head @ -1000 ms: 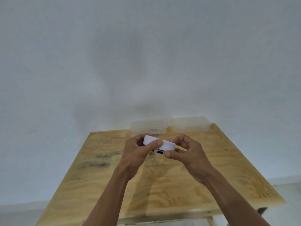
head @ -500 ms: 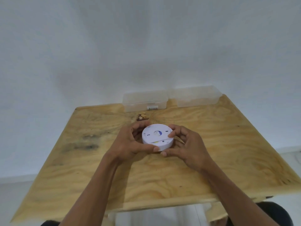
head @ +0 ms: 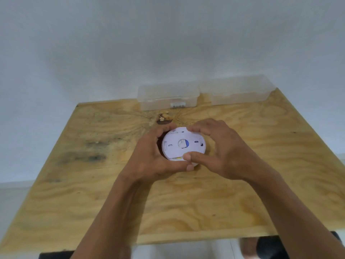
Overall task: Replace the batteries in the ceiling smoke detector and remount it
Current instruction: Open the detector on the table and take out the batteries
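Observation:
The round white smoke detector point(head: 177, 146) is held over the middle of the plywood table point(head: 93, 193), its flat back side facing up with a blue-and-white hub at the centre. My left hand point(head: 149, 156) cups its left rim and underside. My right hand point(head: 222, 150) grips the right rim, with fingers over the far edge and the thumb on the near edge. No batteries are visible.
Two clear plastic boxes stand at the table's far edge against the white wall: one point(head: 168, 98) at centre with a small white label, another point(head: 237, 92) to its right. A dark knot point(head: 163, 119) marks the wood just beyond the detector.
The view has tilted down toward the table. The detector has turned from edge-on to flat with its back facing up, and both hands have lowered it nearer the tabletop.

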